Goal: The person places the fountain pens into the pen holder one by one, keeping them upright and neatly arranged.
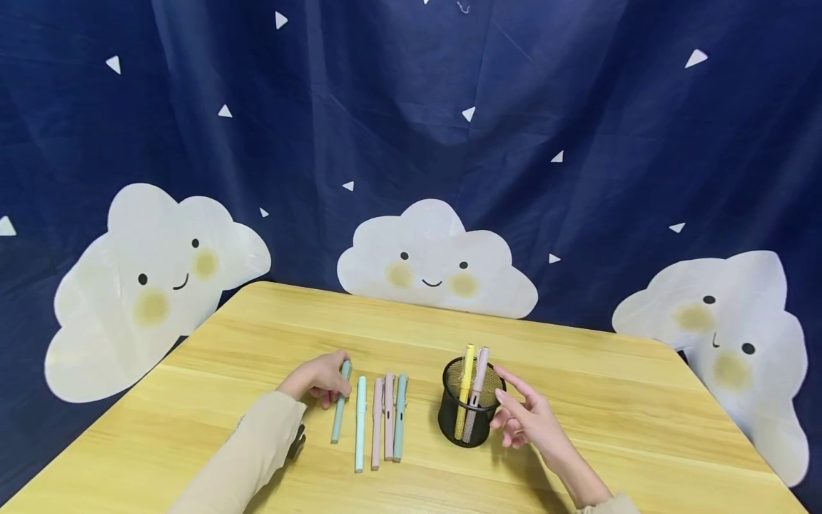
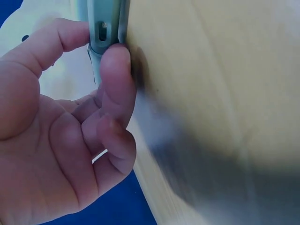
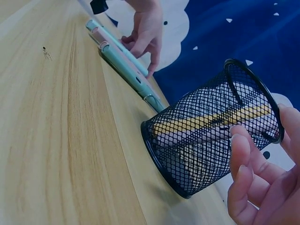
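Teal plastic pen (image 1: 337,421), slim and capped: in the head view I have it in my left hand (image 1: 329,378), at the left end of a loose row on the pale wood-grain table (image 1: 610,378). To its right lie a pale mint pen (image 1: 360,428), two dusty-pink pens (image 1: 376,432) and a second teal pen (image 1: 399,428). Further right, a round black wire-mesh cup (image 1: 486,421) stands upright on the table, holding a yellow pen (image 1: 469,357) and a pale lilac pen (image 1: 482,360); both rise above its rim. I'd judge this less than halfway along: two pens stand in the cup and five are outside it, counting the one I hold. My right hand (image 1: 529,425) is at the cup's right side, fingers relaxed and apart, not wrapped round it.

Left wrist view: my thumb and a finger pinch the teal pen beside a small oval slot, the other fingers bent and free. Whether it is off the table, I cannot tell.

Right wrist view: through the mesh I make out just the yellow and lilac pens, side by side. One finger appears to touch the rim; whether the other fingertips meet the mesh, I can't say. Beyond, pens lie close together, with my left hand behind them.
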